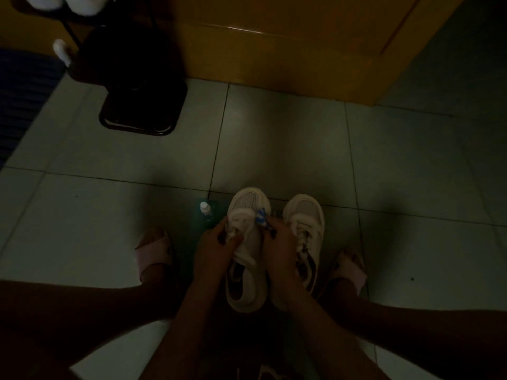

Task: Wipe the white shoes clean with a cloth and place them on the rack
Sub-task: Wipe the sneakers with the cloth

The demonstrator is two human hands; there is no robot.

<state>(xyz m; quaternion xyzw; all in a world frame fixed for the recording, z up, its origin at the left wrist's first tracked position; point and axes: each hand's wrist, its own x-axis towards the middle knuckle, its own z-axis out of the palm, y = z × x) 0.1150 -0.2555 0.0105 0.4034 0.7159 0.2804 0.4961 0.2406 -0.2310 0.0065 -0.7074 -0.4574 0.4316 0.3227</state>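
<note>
Head view: the light is very dim, so fine detail is uncertain. The held shoe (248,204) sits on the tiled floor (274,146) between the person's feet, toe pointing away. The left hand (216,239) grips it with fingers curled over the lace area. The right hand (279,242) pinches a small blue-and-white cloth (262,216) against its upper, on the side facing the second shoe (304,212). That second shoe stands just beside the held shoe, to its right, untouched. A capped bottle (205,208) stands just to the left of the held shoe, close to the left hand's knuckles. The rack (137,105) is well apart from the held shoe, up and to the left, with pale shoes (79,2) on its top tier.

The likeliest slip is an elbow or wrist knocking the bottle over during a wiping stroke, since it stands so near. The cloth is bunched small, so it may skate over the mesh toe and leave dirt that the poor light hides. Loose laces under the left fingers could snag the cloth. Lifting the shoe toward the rack one-handed risks dropping it on the tiles.
</note>
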